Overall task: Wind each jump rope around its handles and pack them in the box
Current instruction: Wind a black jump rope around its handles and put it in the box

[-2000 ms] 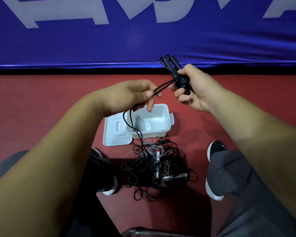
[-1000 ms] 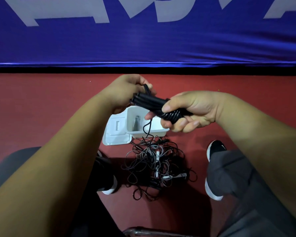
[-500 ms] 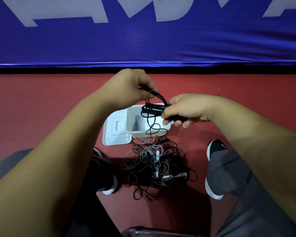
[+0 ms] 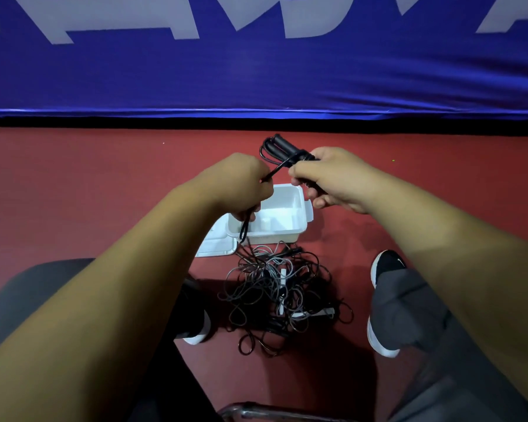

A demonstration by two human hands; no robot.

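Observation:
My right hand (image 4: 333, 178) grips the two black handles (image 4: 282, 147) of a jump rope, with cord wound round them. My left hand (image 4: 241, 184) holds the loose black cord (image 4: 275, 170), which runs taut from the handles into my fist and hangs out below it. Both hands are above the open white box (image 4: 287, 220) on the red floor. In front of the box lies a tangled pile of other jump ropes (image 4: 278, 290), black and grey cords with pale handles.
The box lid (image 4: 217, 248) lies flat at the box's left. My two feet in black shoes (image 4: 384, 266) flank the rope pile. A blue banner (image 4: 256, 71) runs along the far edge of the floor. A metal chair edge (image 4: 272, 412) shows at the bottom.
Both hands have risen from just over the box. The right hand turned the handles so their ends point up and away, and the left hand pulled the cord taut.

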